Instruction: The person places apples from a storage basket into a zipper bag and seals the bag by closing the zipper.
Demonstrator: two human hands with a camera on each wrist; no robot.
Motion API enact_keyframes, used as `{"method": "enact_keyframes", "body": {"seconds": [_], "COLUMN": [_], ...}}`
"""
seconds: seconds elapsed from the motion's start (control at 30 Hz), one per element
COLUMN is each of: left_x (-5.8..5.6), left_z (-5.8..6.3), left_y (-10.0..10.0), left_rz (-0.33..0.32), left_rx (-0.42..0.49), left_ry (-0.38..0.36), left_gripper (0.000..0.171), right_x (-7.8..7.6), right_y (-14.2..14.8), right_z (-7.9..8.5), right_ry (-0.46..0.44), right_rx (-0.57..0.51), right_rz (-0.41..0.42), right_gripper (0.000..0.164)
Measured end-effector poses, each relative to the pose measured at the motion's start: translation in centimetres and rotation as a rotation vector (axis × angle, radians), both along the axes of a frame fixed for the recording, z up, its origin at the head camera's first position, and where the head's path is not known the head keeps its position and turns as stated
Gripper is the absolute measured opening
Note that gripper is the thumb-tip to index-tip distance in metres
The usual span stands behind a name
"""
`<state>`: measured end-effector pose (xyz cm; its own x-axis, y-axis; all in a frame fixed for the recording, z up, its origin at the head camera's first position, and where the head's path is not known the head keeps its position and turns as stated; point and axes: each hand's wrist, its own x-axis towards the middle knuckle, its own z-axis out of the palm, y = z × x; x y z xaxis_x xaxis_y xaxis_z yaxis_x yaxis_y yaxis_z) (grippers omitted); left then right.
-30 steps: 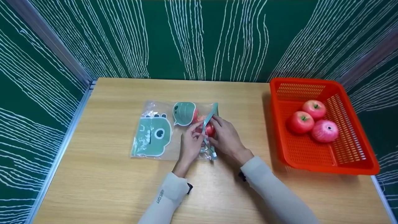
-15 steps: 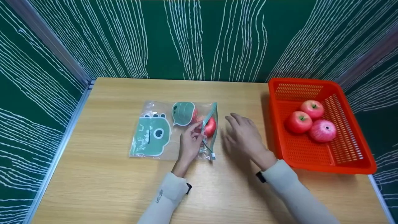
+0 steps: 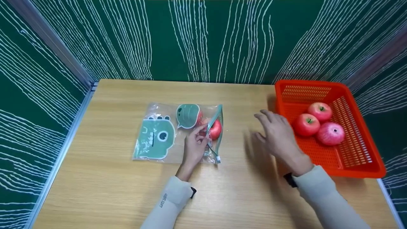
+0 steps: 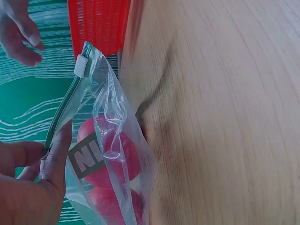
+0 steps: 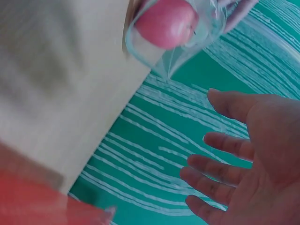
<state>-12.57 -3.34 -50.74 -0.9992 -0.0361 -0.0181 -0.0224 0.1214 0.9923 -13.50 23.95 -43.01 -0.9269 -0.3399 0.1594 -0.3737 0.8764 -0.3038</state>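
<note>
A clear zip bag (image 3: 165,140) with green cartoon prints lies on the table, its slider edge to the right. My left hand (image 3: 194,146) pinches the upper lip of its mouth, which gapes. Inside, a red apple (image 3: 215,129) sits near the opening; the left wrist view shows red fruit (image 4: 110,154) through the plastic, partly covered by a printed label. My right hand (image 3: 279,135) is in the air between the bag and the orange-red basket (image 3: 318,159), fingers spread and holding nothing. The right wrist view shows its palm and loose fingers (image 5: 220,171).
In the basket at the right are two red apples (image 3: 306,124) (image 3: 320,111) and a pink, streaked round fruit (image 3: 330,133). Green panels (image 3: 216,41) with white lines stand behind and beside the wooden table (image 3: 105,190).
My right hand has left the bag's mouth and moved right to the basket's near left side. The left hand keeps its pinch on the bag, and the apple at the opening is now uncovered.
</note>
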Motion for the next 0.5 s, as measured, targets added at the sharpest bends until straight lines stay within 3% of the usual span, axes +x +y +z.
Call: {"method": "enact_keyframes", "body": {"seconds": [0.5], "left_x": [0.2], "left_z": [0.1], "left_y": [0.0], "left_rz": [-0.002], "left_rx": [0.027], "left_ry": [-0.033], "left_gripper": [0.049], "right_x": [-0.2], "right_y": [4.3], "right_z": [2.1], "right_ry": [-0.007], "right_rx": [0.089], "right_rz": [-0.116], "right_gripper": [0.070]}}
